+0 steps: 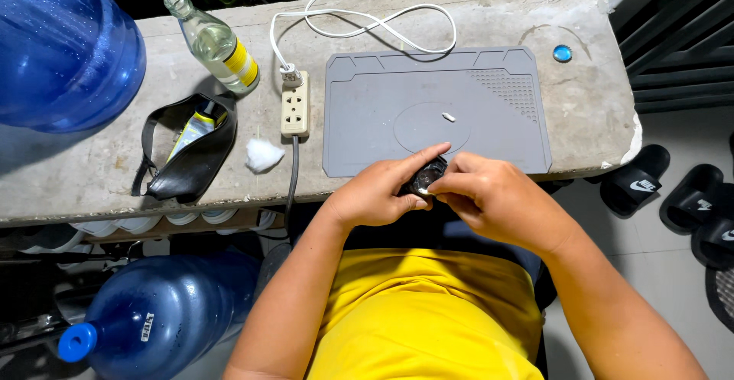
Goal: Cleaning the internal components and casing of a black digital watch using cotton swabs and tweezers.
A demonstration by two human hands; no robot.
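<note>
You hold a small dark shiny object [427, 177] at the frame's centre, just at the near edge of the grey rubbery mat [382, 105]. Your left hand [382, 193] grips it from the side; your right hand [493, 196] pinches its top, fingers curled.

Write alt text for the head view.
Both hands, left hand and right hand, hold a small dark object at the near edge of a grey work mat on a concrete bench. A power strip lies to the mat's left.
</note>
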